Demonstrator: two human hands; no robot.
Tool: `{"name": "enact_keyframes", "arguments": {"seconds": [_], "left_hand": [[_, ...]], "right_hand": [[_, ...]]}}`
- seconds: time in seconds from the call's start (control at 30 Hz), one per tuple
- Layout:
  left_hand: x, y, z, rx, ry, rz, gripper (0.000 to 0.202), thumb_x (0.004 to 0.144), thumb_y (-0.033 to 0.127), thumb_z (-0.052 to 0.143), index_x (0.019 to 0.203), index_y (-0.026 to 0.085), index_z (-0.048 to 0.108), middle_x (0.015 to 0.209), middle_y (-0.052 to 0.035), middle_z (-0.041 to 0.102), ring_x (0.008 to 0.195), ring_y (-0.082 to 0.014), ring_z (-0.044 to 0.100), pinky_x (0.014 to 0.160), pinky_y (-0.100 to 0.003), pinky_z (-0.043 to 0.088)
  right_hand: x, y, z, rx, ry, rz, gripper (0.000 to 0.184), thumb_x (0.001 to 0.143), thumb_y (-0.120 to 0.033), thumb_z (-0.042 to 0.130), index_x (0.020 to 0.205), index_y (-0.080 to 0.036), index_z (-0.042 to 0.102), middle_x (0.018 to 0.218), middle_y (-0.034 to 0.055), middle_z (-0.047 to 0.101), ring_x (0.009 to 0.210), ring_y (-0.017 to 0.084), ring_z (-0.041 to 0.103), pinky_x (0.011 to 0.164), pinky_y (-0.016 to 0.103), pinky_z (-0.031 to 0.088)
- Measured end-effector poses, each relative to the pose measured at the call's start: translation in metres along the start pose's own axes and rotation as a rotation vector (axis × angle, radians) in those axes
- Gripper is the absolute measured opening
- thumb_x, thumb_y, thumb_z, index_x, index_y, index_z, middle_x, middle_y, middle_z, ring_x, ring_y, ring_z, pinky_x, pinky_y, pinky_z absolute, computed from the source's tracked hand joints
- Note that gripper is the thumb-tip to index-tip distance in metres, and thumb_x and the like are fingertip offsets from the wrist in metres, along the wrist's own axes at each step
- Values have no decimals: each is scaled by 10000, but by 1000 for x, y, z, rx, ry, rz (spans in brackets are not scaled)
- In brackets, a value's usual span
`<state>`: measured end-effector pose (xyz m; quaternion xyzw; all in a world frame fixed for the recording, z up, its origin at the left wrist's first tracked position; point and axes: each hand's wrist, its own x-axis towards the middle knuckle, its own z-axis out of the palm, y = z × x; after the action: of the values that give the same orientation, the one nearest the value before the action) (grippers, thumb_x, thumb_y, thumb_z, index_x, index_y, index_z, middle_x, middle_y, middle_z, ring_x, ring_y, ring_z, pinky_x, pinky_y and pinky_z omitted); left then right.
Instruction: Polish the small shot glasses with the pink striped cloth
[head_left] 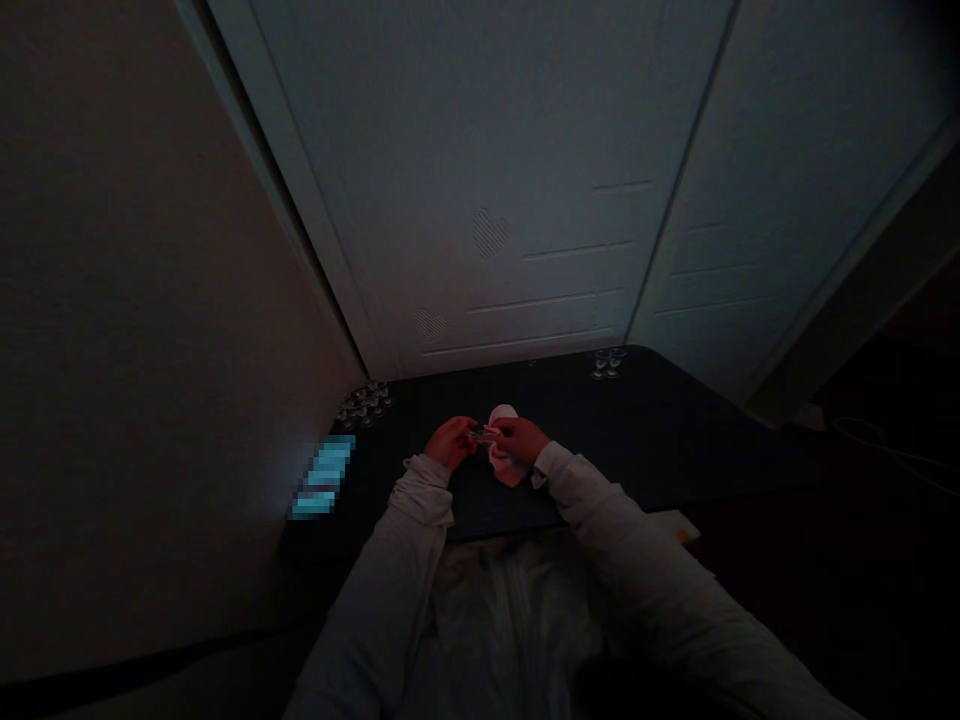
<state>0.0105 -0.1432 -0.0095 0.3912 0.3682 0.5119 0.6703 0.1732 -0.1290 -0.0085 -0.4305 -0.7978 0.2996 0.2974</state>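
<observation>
The scene is very dark. My left hand (450,441) and my right hand (523,439) meet over a dark tabletop (600,440), fingers curled. Between their fingertips sits a small shiny object (480,433) that I cannot make out. My right hand also holds a pink cloth or pouch (504,468), which sticks out above and below the fingers. Both arms wear light long sleeves.
Several small clear glass pieces (365,402) lie at the table's back left, and a smaller cluster (609,362) at the back right. A glowing blurred screen (324,476) lies at the left edge. White cupboard doors (525,200) rise behind the table; a wall stands left.
</observation>
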Motion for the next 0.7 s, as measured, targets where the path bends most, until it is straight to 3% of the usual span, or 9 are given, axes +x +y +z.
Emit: {"name": "enact_keyframes", "arguments": {"seconds": [0.37,0.5,0.7], "left_hand": [[-1,1,3,0,33,-15,196,628,302,579,698,130,517,464,15,470,447,-88,460,468,-230,352],[1,-1,1,11,30,-9,200,626,303,582,701,129,519,470,11,477,451,-90,465,466,-231,353],[1,-1,0,21,20,-8,218,616,310,589,717,129,523,490,9,496,445,-92,472,457,-229,350]], "right_hand": [[-1,0,2,-119,50,-62,224,740,-259,380,675,-142,559,599,0,518,553,81,424,509,187,270],[-1,0,1,-119,41,-26,194,721,-243,401,691,-143,565,596,1,518,555,85,425,509,191,272],[1,3,2,-78,29,-35,209,713,-301,424,696,-151,569,606,-5,518,561,86,431,513,191,279]]}}
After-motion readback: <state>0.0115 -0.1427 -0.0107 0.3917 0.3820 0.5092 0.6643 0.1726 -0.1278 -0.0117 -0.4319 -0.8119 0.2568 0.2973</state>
